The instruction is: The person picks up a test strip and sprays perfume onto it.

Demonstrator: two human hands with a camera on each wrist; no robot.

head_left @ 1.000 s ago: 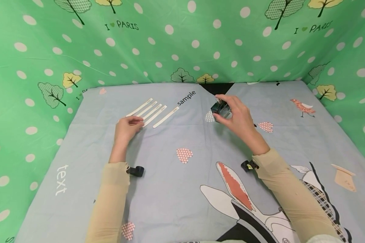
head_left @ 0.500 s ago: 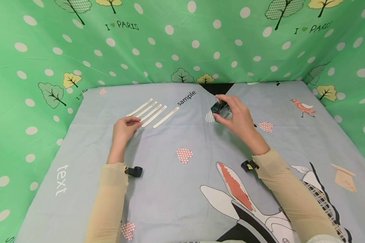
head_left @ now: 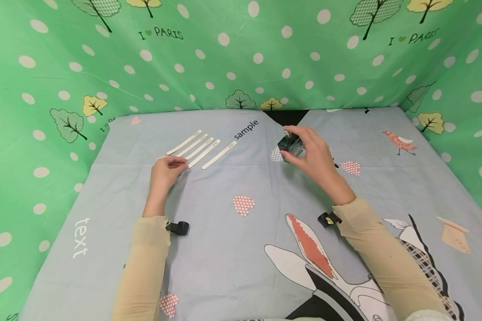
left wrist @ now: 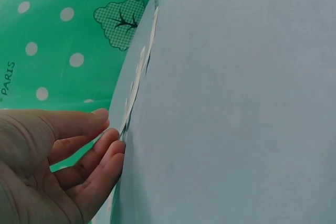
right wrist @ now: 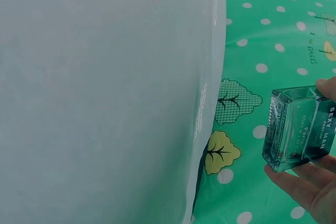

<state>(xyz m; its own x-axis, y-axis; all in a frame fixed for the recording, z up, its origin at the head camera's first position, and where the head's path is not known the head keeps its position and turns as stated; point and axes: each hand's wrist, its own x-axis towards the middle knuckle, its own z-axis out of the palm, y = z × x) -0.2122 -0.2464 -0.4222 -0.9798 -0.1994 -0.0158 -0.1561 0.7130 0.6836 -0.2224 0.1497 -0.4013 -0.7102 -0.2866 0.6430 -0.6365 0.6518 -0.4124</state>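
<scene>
In the head view, several thin white paper test strips lie side by side at a slant on the cloth, each with small print at its far end. One more strip lies a little apart on their right. My left hand is at the near ends of the group, fingers loosely bent and fingertips right at the strips; a gap shows between thumb and forefinger in the left wrist view. My right hand grips a dark green glass perfume bottle, tilted above the cloth. Lettering shows on the bottle in the right wrist view.
A grey-blue printed cloth covers the table, with hearts, a bird and a rabbit drawn on it. Behind and at both sides hangs a green dotted curtain. Black wrist cameras sit at both cuffs.
My left hand has shifted slightly left and then a little back right along the strips' near ends. The right hand and the perfume bottle stay nearly still.
</scene>
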